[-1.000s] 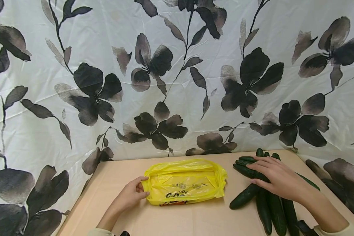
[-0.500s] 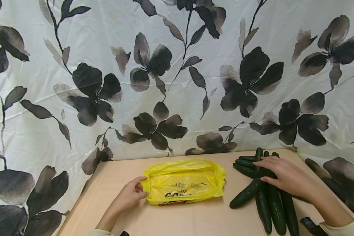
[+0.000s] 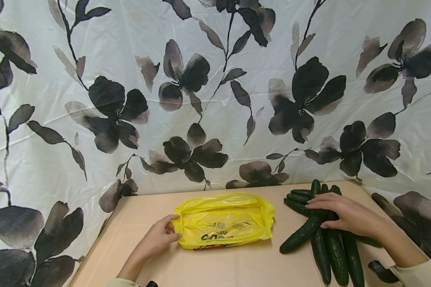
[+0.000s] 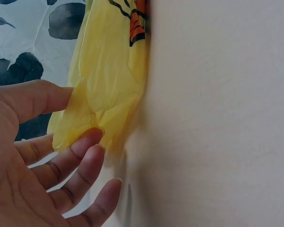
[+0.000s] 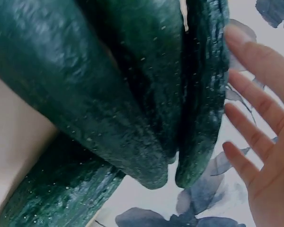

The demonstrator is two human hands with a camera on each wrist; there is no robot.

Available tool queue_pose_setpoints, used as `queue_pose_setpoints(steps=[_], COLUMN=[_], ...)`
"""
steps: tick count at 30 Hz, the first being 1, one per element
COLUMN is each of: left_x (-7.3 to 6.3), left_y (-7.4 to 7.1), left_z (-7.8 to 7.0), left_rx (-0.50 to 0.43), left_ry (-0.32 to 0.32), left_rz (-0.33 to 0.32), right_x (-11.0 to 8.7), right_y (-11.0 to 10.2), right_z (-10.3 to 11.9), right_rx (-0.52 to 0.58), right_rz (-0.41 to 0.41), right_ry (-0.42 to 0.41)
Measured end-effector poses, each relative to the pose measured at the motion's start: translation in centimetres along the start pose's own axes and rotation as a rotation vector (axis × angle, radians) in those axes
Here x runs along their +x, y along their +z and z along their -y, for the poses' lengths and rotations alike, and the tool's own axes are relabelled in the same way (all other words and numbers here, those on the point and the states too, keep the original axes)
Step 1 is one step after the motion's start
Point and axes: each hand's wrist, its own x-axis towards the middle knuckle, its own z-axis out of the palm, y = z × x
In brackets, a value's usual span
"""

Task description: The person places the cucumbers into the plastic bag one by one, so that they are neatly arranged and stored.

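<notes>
A yellow plastic bag with dark print lies on the table, its mouth spread into a long oval. My left hand holds its left end; in the left wrist view, thumb and fingers pinch the thin plastic. On the right lies a pile of dark green cucumbers, some crossing over others. My right hand is over the pile, thumb and fingers spread about a slanting cucumber. The right wrist view shows fairly straight fingers beside a cucumber; firm contact is unclear.
The pale tan table ends at a white floral-print cloth hanging behind and along the sides. A black strap end shows by the right sleeve. Bare tabletop separates the bag from the cucumbers.
My right hand first slid back right off the left part of the pile, then came slightly left again with its fingers lower about the slanting cucumber. Left hand and bag stay nearly still.
</notes>
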Motion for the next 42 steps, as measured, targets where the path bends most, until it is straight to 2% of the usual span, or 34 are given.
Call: queue_pose_setpoints(steps=[5,16,23,35,42], left_x=[0.0,0.0,0.0,0.0,0.0], left_y=[0.0,-0.1,0.1,0.3,0.3], left_z=[0.0,-0.3,-0.3,-0.3,-0.2], left_rx=[0.001,-0.004,0.014,-0.014,-0.02], left_ry=[-0.004,-0.021,-0.001,-0.016,-0.006], left_rz=[0.005,0.009,0.01,0.017,0.018], right_x=[0.3,1.3,1.9,2.5,2.5], right_y=[0.7,1.2,1.6,1.1,0.6], right_z=[-0.5,-1.0,-0.9,-0.4,-0.3], right_rx=[0.017,0.028,0.053,0.093,0.13], right_rz=[0.01,0.086,0.158,0.296,0.328], right_ry=[-0.073,-0.098,-0.073,0.007,0.002])
